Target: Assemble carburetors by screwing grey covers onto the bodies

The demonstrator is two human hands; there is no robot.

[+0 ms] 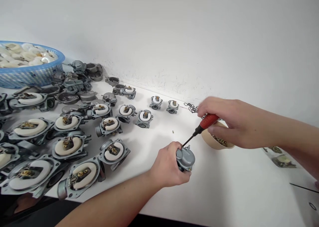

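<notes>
My left hand (167, 165) grips a small grey metal carburetor (185, 158) just above the white table, bowl side up. My right hand (224, 120) holds a screwdriver with a red handle (208, 120). Its dark shaft slants down-left and the tip rests on the top of the carburetor. Right behind the screwdriver stands a small beige bowl (208, 141) filled with brass screws, partly hidden by my right hand.
Many carburetor bodies with white floats (111, 124) cover the table's left half. A blue basket (30, 75) of white floats stands at the far left. Black O-rings (191, 107) lie by the wall. A clear bag with parts (281, 157) lies at the right.
</notes>
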